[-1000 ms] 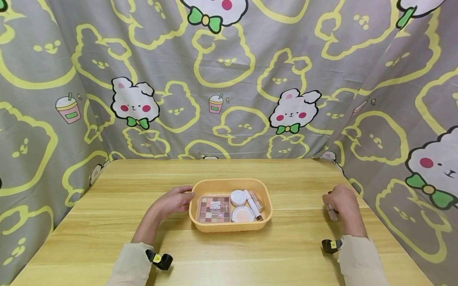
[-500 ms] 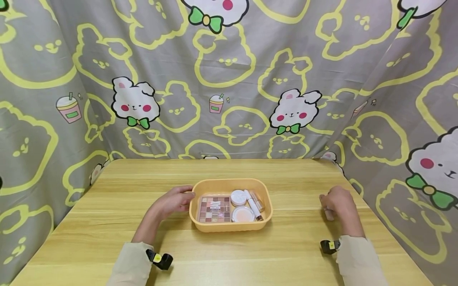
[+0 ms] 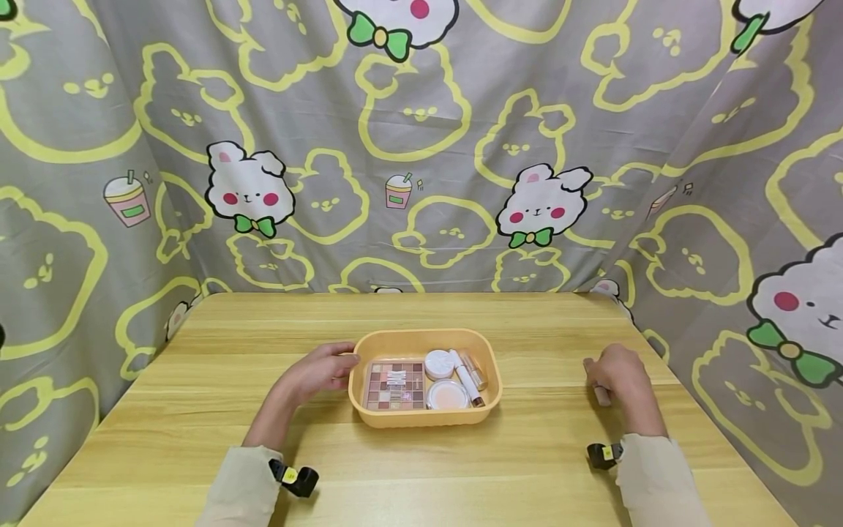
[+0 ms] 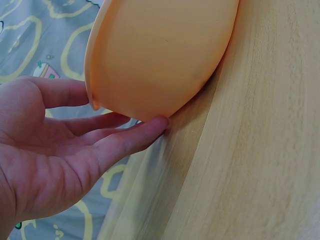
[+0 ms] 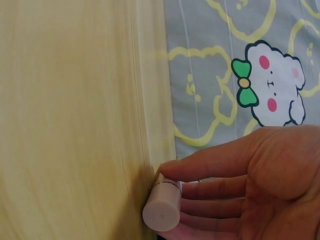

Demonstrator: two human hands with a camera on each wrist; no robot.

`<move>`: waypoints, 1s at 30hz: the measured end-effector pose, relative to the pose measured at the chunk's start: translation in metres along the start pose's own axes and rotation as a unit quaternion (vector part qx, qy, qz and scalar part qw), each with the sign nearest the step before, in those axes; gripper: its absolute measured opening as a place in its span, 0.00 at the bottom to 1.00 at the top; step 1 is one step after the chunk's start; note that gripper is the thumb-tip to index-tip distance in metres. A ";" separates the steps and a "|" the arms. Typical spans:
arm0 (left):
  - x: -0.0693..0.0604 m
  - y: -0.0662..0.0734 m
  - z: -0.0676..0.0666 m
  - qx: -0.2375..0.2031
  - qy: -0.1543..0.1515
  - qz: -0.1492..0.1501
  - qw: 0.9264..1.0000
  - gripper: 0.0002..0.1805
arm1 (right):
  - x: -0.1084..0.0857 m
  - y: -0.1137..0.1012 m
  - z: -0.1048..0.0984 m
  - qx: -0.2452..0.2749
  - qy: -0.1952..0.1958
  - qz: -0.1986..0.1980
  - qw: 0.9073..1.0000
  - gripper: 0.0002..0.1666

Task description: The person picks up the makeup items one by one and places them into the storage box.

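My left hand (image 3: 323,372) holds the left end of a yellow-orange plastic basket (image 3: 421,418). In the left wrist view its thumb touches the basket's lower outer wall, and another finger meets the rim. At the right side of the table my right hand (image 3: 622,373) pinches a pale pink cosmetic tube (image 5: 162,212). The tube's round end faces the right wrist camera, and the fingers cover part of its far side. Lying in the basket are an eyeshadow palette (image 3: 395,395), a round white compact (image 3: 439,364), a clear-lidded round compact (image 3: 448,395) and slim tubes (image 3: 466,380).
The wooden table (image 3: 408,483) spreads under both hands. A grey curtain (image 3: 421,241) with yellow outlines and rabbit faces hangs behind it and at both sides. Small black wrist cameras (image 3: 299,480) sit at the sleeve cuffs.
My right hand has shifted slightly left across the table with the pink cosmetic tube in its fingers. The left hand and the basket stay where they were.
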State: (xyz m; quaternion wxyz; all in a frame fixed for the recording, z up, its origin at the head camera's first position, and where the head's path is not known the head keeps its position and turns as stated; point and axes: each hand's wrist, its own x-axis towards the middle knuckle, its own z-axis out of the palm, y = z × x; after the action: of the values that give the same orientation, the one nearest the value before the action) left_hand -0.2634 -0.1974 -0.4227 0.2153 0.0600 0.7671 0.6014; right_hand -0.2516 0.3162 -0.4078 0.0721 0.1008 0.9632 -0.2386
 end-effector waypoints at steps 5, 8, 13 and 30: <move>0.001 -0.001 0.000 -0.004 -0.003 0.003 1.000 0.30 | 0.001 0.001 0.002 0.006 -0.002 0.002 1.000 0.32; 0.000 -0.001 0.000 -0.005 -0.005 0.004 1.000 0.30 | 0.001 0.001 0.002 0.009 -0.001 -0.002 1.000 0.30; 0.000 0.000 0.000 0.000 -0.004 0.005 1.000 0.29 | 0.003 0.002 0.003 0.007 0.002 -0.015 1.000 0.31; 0.002 -0.002 -0.002 -0.001 -0.005 0.002 1.000 0.29 | -0.004 -0.008 -0.003 -0.006 0.027 -0.032 0.999 0.31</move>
State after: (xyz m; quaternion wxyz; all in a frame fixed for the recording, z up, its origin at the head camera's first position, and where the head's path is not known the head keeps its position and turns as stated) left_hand -0.2656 -0.1988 -0.4249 0.2175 0.0646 0.7652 0.6024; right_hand -0.2497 0.3104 -0.4010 0.0390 0.0761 0.9689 -0.2324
